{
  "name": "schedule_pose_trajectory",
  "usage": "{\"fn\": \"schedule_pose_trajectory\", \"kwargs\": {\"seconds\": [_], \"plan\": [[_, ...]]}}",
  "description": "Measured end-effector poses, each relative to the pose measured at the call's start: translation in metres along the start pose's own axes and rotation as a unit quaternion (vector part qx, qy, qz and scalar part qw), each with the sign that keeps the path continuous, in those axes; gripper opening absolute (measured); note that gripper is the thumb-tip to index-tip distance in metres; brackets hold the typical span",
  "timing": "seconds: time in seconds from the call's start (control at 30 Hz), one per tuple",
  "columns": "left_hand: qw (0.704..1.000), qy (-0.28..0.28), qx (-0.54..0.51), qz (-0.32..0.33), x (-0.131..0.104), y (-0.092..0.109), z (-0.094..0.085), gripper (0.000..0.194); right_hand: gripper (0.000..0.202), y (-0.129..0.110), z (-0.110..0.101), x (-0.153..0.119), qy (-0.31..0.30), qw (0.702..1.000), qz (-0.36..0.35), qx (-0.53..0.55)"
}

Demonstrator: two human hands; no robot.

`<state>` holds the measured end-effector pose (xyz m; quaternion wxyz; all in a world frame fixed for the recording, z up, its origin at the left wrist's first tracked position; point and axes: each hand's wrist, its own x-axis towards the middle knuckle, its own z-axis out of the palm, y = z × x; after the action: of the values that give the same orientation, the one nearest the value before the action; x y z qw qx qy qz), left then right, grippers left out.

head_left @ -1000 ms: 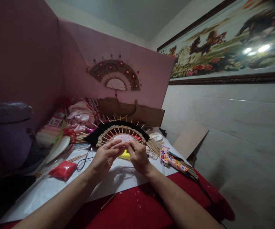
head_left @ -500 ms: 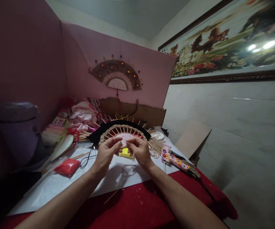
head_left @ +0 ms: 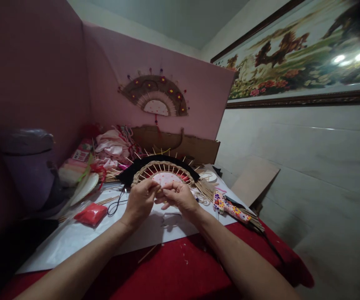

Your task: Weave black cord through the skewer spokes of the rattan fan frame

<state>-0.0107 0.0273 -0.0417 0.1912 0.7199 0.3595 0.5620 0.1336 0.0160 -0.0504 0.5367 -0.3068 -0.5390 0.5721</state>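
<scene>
My left hand [head_left: 140, 201] and my right hand [head_left: 180, 197] meet at the fingertips above the white sheet. Both are pinched closed; whatever lies between the fingers is too small to make out. Just behind them rests a black half-round fan [head_left: 132, 170] with a woven tan arc and thin sticks fanning out past its edge. Its pale pink dotted centre [head_left: 167, 178] is partly covered by my fingers. The yellow packet near the hands is hidden from view.
At left lie a red packet [head_left: 91, 214], a white plate [head_left: 86, 188] and a lidded purple bin [head_left: 30, 171]. A floral glue gun [head_left: 229, 207] lies at right. A finished fan [head_left: 156, 96] hangs on the pink board [head_left: 105, 54]. Pink cloth [head_left: 112, 143] is heaped behind.
My hands have come together, fingertips now touching or nearly so. The yellow packet seen below them before is now covered. The view has shifted slightly.
</scene>
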Motion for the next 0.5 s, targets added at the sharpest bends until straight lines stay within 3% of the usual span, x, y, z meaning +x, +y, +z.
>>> {"fn": "schedule_pose_trajectory", "kwargs": {"seconds": [0.07, 0.17, 0.37, 0.5], "plan": [[0.998, -0.015, 0.04, 0.045, -0.003, -0.001, 0.001, 0.014, 0.026, 0.0, -0.001, 0.001, 0.009, 0.999, 0.013, 0.03], [0.996, -0.031, 0.054, 0.062, -0.006, -0.001, 0.003, 0.015, 0.017, -0.002, 0.0, 0.0, 0.021, 0.998, 0.026, 0.06], [0.997, -0.053, 0.023, 0.045, -0.007, 0.0, 0.002, 0.011, 0.016, -0.007, 0.008, -0.003, 0.041, 0.997, 0.019, 0.055], [0.998, -0.036, -0.044, -0.02, -0.002, 0.003, 0.0, 0.009, 0.021, -0.009, 0.01, -0.005, 0.011, 0.999, 0.014, 0.045]]}}
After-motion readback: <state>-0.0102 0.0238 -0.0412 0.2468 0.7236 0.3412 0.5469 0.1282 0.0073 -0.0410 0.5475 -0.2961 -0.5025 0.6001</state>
